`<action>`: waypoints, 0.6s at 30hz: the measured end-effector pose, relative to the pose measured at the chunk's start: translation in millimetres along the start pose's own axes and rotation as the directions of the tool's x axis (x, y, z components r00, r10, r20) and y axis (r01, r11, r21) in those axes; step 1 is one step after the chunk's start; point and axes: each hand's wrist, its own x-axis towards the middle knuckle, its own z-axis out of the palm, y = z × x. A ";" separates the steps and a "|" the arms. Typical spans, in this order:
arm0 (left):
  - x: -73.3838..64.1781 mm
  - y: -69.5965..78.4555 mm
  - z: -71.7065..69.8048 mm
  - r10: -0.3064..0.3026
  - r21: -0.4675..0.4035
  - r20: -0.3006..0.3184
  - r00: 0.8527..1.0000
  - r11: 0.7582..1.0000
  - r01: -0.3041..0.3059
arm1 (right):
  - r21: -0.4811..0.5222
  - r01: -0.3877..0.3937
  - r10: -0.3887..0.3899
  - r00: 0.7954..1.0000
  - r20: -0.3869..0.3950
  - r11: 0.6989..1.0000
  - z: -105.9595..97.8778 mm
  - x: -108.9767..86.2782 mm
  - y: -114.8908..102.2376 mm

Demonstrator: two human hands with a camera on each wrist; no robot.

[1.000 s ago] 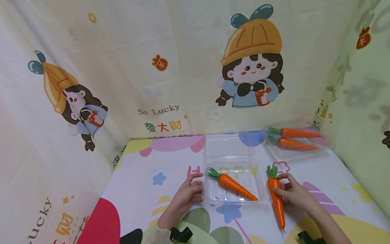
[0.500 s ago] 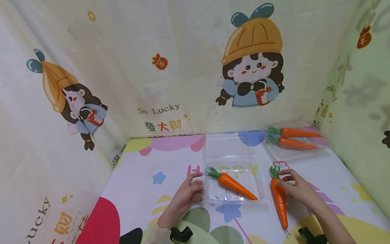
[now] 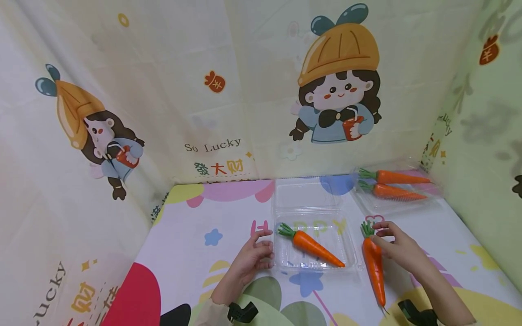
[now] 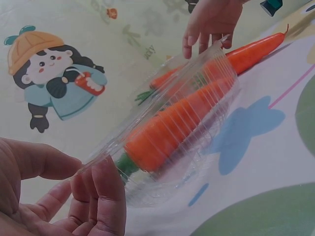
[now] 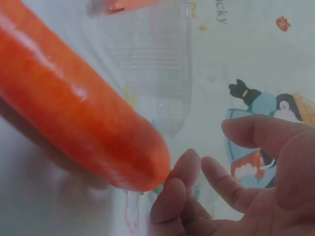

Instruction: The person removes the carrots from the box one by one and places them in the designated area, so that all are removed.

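Observation:
My left hand (image 3: 254, 258) pinches the left rim of a clear plastic clamshell box (image 3: 306, 195), thumb on one side and fingers on the other in the left wrist view. The box stands with its lid folded back. One orange carrot (image 3: 314, 248) with a green top lies slantwise inside it. Just right of the box, a second carrot (image 3: 373, 269) lies on the table, its green top pointing away from me. My right hand (image 3: 401, 249) is beside that carrot's top. In the right wrist view its thumb stands apart from the fingers, and the fingertips (image 5: 189, 164) are right at the carrot's thick end.
Another clear plastic box (image 3: 367, 206) at the back right corner holds two more carrots (image 3: 401, 177). A patterned cloth (image 3: 240, 303) covers the table. Printed curtains (image 3: 253, 99) rise behind the table and on both sides.
The second carrot shifted slightly right, away from the box, with my right hand. That hand has since loosened from it and drawn a little to the right. My left hand has stayed put.

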 end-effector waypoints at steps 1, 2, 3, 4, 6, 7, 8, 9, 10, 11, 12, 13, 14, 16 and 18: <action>-0.1 0.3 0.1 0.001 0.000 0.002 1.000 1.000 -0.001 | 0.001 0.002 -0.002 1.000 -0.004 1.000 -0.1 -0.1 -1.2; -0.1 0.5 0.1 0.000 0.000 0.002 1.000 1.000 0.000 | 0.003 0.003 -0.003 1.000 -0.006 1.000 -0.5 -0.2 -2.5; -0.2 0.9 0.1 0.000 0.000 0.002 1.000 1.000 0.000 | 0.007 0.002 -0.002 1.000 -0.007 1.000 -0.8 -0.1 -4.0; -0.3 1.1 0.2 0.000 -0.001 0.002 1.000 1.000 0.000 | 0.011 0.002 -0.002 1.000 -0.009 1.000 -1.3 -0.7 -5.3; -0.6 1.9 0.7 0.001 -0.001 0.003 1.000 1.000 -0.001 | 0.022 0.003 -0.003 1.000 -0.012 1.000 -3.4 -1.1 -8.4; -0.5 2.1 0.8 0.000 -0.002 0.002 1.000 1.000 0.000 | 0.029 0.002 -0.002 1.000 -0.011 1.000 -4.7 -1.2 -10.1; -0.5 2.2 0.9 0.001 -0.002 0.001 1.000 1.000 -0.001 | 0.035 0.003 -0.003 1.000 -0.010 0.999 -5.7 -1.4 -11.7; -0.6 2.2 1.0 0.001 -0.002 0.000 1.000 1.000 -0.001 | 0.039 0.005 -0.005 1.000 -0.011 0.999 -6.5 -1.5 -13.2; -0.6 2.3 1.1 0.002 -0.002 -0.002 1.000 1.000 -0.002 | 0.043 0.009 -0.008 1.000 -0.012 0.999 -7.0 -1.8 -14.7; -0.7 2.3 1.3 0.002 -0.003 -0.003 1.000 1.000 -0.002 | 0.047 0.013 -0.013 1.000 -0.013 0.999 -7.3 -2.1 -16.4; -0.8 2.3 1.5 0.002 -0.004 -0.003 1.000 1.000 -0.002 | 0.050 0.017 -0.016 1.000 -0.014 0.999 -7.3 -2.4 -18.2; -0.9 2.3 1.6 0.002 -0.006 -0.004 1.000 1.000 -0.002 | 0.052 0.023 -0.022 1.000 -0.015 0.998 -6.9 -2.8 -20.0; -1.1 2.4 1.8 0.001 -0.007 -0.004 1.000 1.000 -0.001 | 0.055 0.030 -0.029 0.999 -0.017 0.998 -6.1 -3.2 -21.7; -1.6 2.7 2.2 -0.001 -0.007 -0.005 1.000 1.000 0.001 | 0.063 0.043 -0.042 0.999 -0.016 0.997 -4.0 -3.6 -25.1; -1.8 2.9 2.4 -0.002 -0.008 -0.006 1.000 1.000 0.002 | 0.069 0.058 -0.057 0.998 -0.014 0.996 -1.2 -3.5 -28.6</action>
